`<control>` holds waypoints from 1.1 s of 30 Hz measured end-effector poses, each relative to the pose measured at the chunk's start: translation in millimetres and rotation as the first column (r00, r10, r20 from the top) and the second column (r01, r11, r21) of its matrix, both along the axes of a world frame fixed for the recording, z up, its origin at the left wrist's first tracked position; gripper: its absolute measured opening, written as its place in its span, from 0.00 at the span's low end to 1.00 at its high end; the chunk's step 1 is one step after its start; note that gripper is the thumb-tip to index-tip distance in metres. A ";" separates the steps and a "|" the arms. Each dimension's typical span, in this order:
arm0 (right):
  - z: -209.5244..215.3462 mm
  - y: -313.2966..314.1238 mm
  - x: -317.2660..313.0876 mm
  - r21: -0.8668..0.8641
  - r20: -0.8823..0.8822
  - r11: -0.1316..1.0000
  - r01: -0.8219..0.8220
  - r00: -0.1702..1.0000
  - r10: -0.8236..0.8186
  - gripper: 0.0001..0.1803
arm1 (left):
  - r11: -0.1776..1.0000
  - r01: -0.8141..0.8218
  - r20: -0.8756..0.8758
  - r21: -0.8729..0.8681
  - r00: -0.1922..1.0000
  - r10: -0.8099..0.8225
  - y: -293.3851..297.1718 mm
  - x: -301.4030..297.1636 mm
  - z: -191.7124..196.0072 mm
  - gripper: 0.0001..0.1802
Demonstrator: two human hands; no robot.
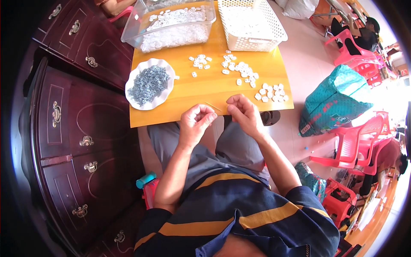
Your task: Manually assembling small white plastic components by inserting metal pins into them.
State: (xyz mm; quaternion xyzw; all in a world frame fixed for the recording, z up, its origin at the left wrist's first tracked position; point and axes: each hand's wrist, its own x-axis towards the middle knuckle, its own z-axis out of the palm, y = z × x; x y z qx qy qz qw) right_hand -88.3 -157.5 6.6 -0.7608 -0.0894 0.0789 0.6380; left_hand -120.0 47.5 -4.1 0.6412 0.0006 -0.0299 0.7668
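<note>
Stick (213, 106) shows at twelve o'clock between left hand (195, 125) and right hand (248, 117), which are apart, fingers curled, grip I can't tell, and a bump from either could knock it off the table (184, 94).

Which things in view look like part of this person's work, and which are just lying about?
Likely in use:
small white plastic pieces on the wooden table
small metal parts in the scalloped white dish
clear bin, white perforated basket
thin yellow stick between left hand and right hand

Probably just nearby:
teal woven bag
pink plastic chairs
dark wooden cabinet
</note>
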 end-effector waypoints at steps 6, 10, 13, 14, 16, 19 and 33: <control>-21.9 -20.6 -32.9 0.410 -0.429 0.903 0.126 0.901 0.069 0.09 | 0.997 0.032 -0.062 -0.063 0.997 -0.036 -16.6 -0.5 6.8 0.03; -27.4 -27.4 -39.3 0.478 -0.449 0.861 0.173 0.891 0.070 0.07 | 0.997 0.055 -0.092 -0.062 0.994 -0.061 -28.5 -0.9 4.1 0.04; -23.1 -26.2 -40.5 0.467 -0.449 0.866 0.178 0.892 0.059 0.06 | 0.998 0.061 -0.103 -0.023 0.993 -0.063 -34.8 -0.4 2.5 0.05; -20.0 -25.1 -40.2 0.468 -0.435 0.869 0.165 0.898 0.064 0.06 | 0.998 0.065 -0.108 -0.015 0.992 -0.066 -36.6 -0.5 2.3 0.05; -18.2 -26.1 -40.0 0.460 -0.426 0.873 0.161 0.903 0.058 0.06 | 0.998 0.066 -0.116 -0.024 0.991 -0.068 -42.3 0.2 4.2 0.05; -23.0 -28.3 -40.1 0.405 -0.424 0.893 0.194 0.906 -0.004 0.06 | 0.997 0.071 -0.119 -0.041 0.990 -0.076 -47.8 0.7 3.3 0.05; -23.7 -26.5 -43.0 0.480 -0.398 0.839 0.255 0.916 -0.051 0.08 | 0.998 0.070 -0.111 0.003 0.991 -0.069 -55.9 1.4 -5.1 0.06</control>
